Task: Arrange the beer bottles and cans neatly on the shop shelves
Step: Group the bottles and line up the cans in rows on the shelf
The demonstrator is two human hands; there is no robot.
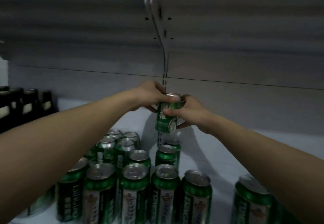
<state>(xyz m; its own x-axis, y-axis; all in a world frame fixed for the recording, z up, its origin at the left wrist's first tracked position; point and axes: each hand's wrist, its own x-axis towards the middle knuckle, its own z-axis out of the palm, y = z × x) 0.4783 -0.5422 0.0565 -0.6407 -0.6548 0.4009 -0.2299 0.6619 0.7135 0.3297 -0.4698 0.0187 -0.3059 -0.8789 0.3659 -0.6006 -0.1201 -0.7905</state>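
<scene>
Held one green can (166, 116) in the air over the shelf (228, 146), near the back wall. My left hand (150, 95) curled round its top, my right hand (187, 111) pinched its side. Below stood more cans (135, 176) in rows; dark bottles (26, 102) far left

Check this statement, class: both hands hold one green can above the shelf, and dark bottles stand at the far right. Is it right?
Not quite. Both hands, left and right, do hold the green can, but the head view shows the dark bottles at the far left.
</scene>
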